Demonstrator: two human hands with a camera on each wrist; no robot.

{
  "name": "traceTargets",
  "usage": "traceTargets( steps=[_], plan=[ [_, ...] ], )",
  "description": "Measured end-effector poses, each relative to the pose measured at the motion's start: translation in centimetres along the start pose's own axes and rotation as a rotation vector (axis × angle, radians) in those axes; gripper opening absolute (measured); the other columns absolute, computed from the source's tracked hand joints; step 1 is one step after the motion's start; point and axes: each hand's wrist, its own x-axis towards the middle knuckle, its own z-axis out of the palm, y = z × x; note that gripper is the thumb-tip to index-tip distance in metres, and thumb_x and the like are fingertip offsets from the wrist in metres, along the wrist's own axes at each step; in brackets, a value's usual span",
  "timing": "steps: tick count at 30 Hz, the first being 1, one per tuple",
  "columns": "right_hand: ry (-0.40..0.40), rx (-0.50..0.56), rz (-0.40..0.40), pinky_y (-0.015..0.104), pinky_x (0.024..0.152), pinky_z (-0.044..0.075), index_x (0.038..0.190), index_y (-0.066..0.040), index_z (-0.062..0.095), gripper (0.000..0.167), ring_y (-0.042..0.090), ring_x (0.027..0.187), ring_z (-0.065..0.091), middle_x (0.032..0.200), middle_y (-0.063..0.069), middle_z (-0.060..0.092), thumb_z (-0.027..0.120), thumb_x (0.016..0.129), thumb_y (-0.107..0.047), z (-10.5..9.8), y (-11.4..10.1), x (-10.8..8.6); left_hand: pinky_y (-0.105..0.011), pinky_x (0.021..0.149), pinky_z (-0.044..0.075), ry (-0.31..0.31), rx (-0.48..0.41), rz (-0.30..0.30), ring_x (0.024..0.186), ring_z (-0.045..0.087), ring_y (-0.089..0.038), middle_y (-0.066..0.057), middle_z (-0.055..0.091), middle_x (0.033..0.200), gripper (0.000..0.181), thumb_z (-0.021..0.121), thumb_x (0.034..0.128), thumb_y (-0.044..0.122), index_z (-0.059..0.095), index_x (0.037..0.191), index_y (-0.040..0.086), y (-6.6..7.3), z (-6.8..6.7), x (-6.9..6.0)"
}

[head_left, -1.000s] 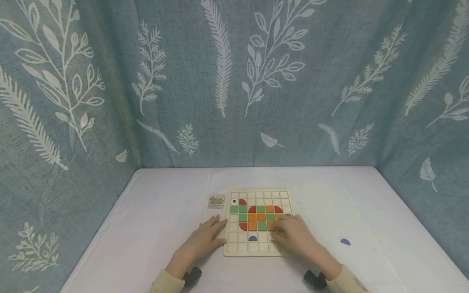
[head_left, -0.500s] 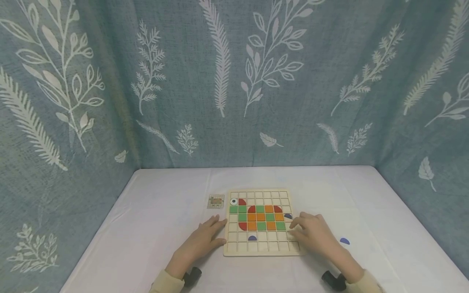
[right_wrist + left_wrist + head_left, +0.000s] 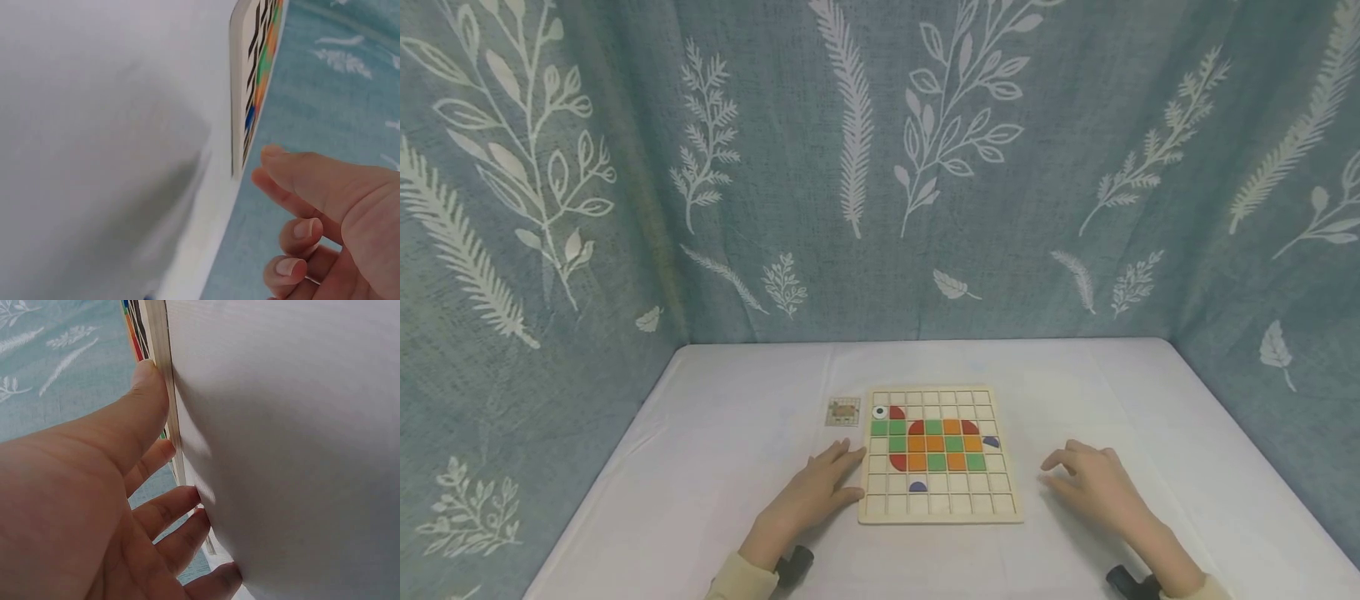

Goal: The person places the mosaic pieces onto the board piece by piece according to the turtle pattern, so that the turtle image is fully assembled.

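A wooden grid board (image 3: 895, 505) lies on the table. Green, orange and red pieces form a block in its cells, with a round eye tile (image 3: 880, 412) at the upper left. One blue half-circle (image 3: 918, 487) sits low on the board; another blue half-circle (image 3: 991, 442) is near its right edge. My left hand (image 3: 816, 492) rests at the board's left edge, thumb and fingertips touching it. To the right of the board, my right hand (image 3: 1093, 487) hovers over the table with loosely bent fingers and nothing held. It hides the spot where a loose blue half-circle lay.
A small picture card (image 3: 842, 412) lies beside the board's upper left corner. White cloth covers the table (image 3: 760, 383), and a blue-green leaf-patterned curtain (image 3: 880, 167) stands behind and at both sides.
My right hand has moved right, off the board and over the table, uncovering the board's right side. The loose blue half-circle is now covered by it. My left hand stays put.
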Motion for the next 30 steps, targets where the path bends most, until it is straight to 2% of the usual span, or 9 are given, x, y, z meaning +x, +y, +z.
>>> traceTargets(
  steps=[4, 10, 16, 26, 30],
  plan=[
    [0.001, -0.011, 0.028, 0.030, 0.066, 0.036, 0.087, -0.020, 0.070, 0.012, 0.004, 0.063, 0.044, 0.066, -0.013, 0.048, 0.074, 0.076, -0.018, -0.6, 1.2, -0.6, -0.058, 0.110, 0.022, 0.001, 0.009, 0.010, 0.137, 0.027, -0.036, -0.018, 0.034, 0.146, 0.061, 0.063, 0.0848, 0.036, 0.046, 0.137, 0.010, 0.0, 0.0, 0.1],
    [0.002, -0.026, 0.039, 0.032, 0.066, 0.037, 0.088, -0.018, 0.071, 0.012, 0.004, 0.062, 0.044, 0.065, -0.012, 0.046, 0.073, 0.077, -0.016, -1.2, 2.9, -1.7, -0.057, 0.111, 0.022, -0.003, 0.010, 0.004, 0.137, 0.027, -0.036, -0.018, 0.034, 0.146, 0.061, 0.063, 0.0844, 0.037, 0.046, 0.137, 0.011, 0.0, 0.0, 0.1],
    [-0.029, -0.019, 0.076, 0.034, 0.064, 0.037, 0.089, -0.017, 0.070, 0.014, 0.007, 0.065, 0.046, 0.069, -0.010, 0.051, 0.074, 0.076, -0.019, -1.6, 4.3, -2.4, -0.057, 0.111, 0.022, -0.002, 0.009, 0.000, 0.137, 0.027, -0.036, -0.018, 0.034, 0.146, 0.062, 0.063, 0.0839, 0.037, 0.046, 0.137, 0.010, 0.1, 0.0, 0.0],
    [-0.064, -0.030, 0.101, 0.034, 0.061, 0.036, 0.089, -0.017, 0.070, 0.017, 0.008, 0.065, 0.047, 0.070, -0.008, 0.052, 0.076, 0.073, -0.023, -2.1, 5.3, -3.1, -0.057, 0.111, 0.022, 0.000, 0.000, -0.003, 0.137, 0.026, -0.035, -0.018, 0.034, 0.147, 0.060, 0.063, 0.0847, 0.036, 0.046, 0.137, 0.011, -0.1, 0.1, 0.2],
    [-0.051, -0.034, 0.095, 0.033, 0.060, 0.034, 0.086, -0.017, 0.069, 0.015, 0.008, 0.064, 0.044, 0.068, -0.008, 0.050, 0.076, 0.073, -0.022, -2.1, 5.7, -3.3, -0.058, 0.110, 0.023, 0.001, 0.010, 0.003, 0.137, 0.027, -0.035, -0.017, 0.034, 0.147, 0.061, 0.063, 0.0844, 0.037, 0.046, 0.137, 0.011, -0.3, 0.2, 0.2]
  ],
)
